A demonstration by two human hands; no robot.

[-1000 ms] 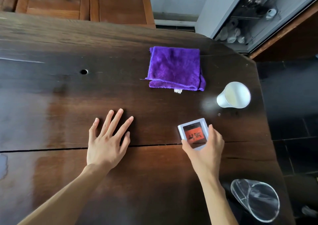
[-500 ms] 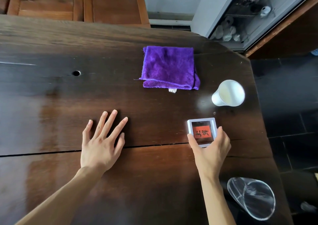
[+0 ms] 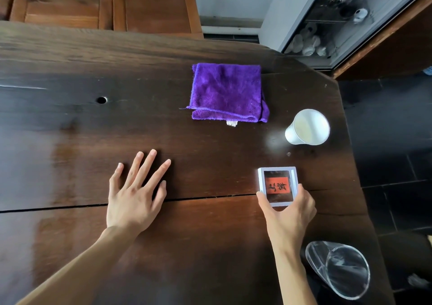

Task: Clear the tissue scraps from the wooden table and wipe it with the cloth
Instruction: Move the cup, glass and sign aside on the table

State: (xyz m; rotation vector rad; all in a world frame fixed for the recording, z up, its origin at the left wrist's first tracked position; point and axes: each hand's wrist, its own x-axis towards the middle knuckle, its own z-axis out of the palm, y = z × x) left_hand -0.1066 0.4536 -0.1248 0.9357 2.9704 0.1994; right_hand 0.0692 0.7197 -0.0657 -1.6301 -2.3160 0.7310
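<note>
The folded purple microfibre cloth (image 3: pixel 228 92) is sitting flat on the dark wooden table (image 3: pixel 70 129), well beyond both hands and roughly between them, a bit closer to the right side. No tissue scraps are showing up anywhere on the wood, only a tiny speck near the cup that's too small to identify.

The person's left hand (image 3: pixel 135 195) is lying palm-down on the table with fingers straight and spread, holding nothing. The right hand (image 3: pixel 288 209) is gripping the near end of a small white square box with a red label (image 3: pixel 277 186), thumb on its left edge and fingers wrapping the right edge; whether the box is resting on the wood or lifted slightly is hard to tell.

A white paper cup (image 3: pixel 308 127) is lying tipped on its side near the right edge, just right of the cloth. A clear plastic container (image 3: pixel 339 269) is tilting at the near right corner, partly past the table's edge as far as one can see.

Plenty of bare wood is stretching out to the left, with a small round hole (image 3: pixel 101 100) there and a long crack running across under both hands. The right edge is angling off at the far corner. Wooden chairs (image 3: pixel 105 3) are poking in at the top, cut off by the frame, and the glass cabinet (image 3: pixel 339 17) contents are too blurry to name.
</note>
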